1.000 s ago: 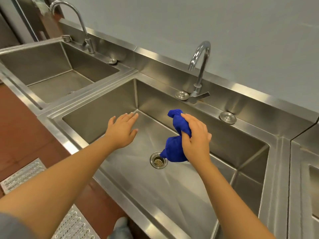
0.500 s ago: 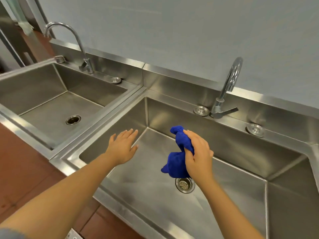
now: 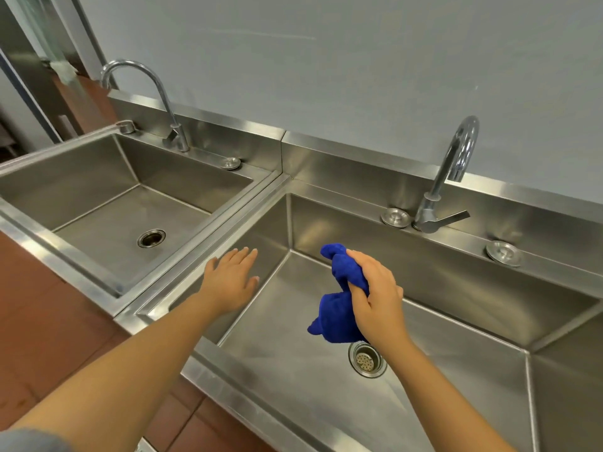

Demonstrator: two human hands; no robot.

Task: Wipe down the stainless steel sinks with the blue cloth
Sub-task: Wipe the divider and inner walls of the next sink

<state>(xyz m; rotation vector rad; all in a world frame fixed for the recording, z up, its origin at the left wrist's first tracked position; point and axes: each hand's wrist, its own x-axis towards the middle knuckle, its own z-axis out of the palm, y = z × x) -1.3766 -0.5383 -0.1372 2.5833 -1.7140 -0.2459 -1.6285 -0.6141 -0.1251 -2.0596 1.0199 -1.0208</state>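
Two stainless steel sinks stand side by side: the left sink (image 3: 107, 164) and the nearer right sink (image 3: 473, 298). My right hand (image 3: 375, 295) is closed around a bunched blue cloth (image 3: 339, 318), held in the air over the right basin, just above and left of its drain (image 3: 367, 358). The cloth's ends stick out above and below my fist. My left hand (image 3: 231, 282) hovers flat with fingers spread over the right basin's left wall, holding nothing.
A curved faucet (image 3: 453, 171) with a lever rises behind the right sink, another faucet (image 3: 156, 96) behind the left one. Round metal caps (image 3: 395, 217) sit on the back ledge. The left sink's drain (image 3: 151, 238) is open. Red floor tiles (image 3: 49, 321) lie in front.
My view has swung left, so more of the left sink and its drain now shows. Both hands keep the same pose, shifted slightly left over the right basin.
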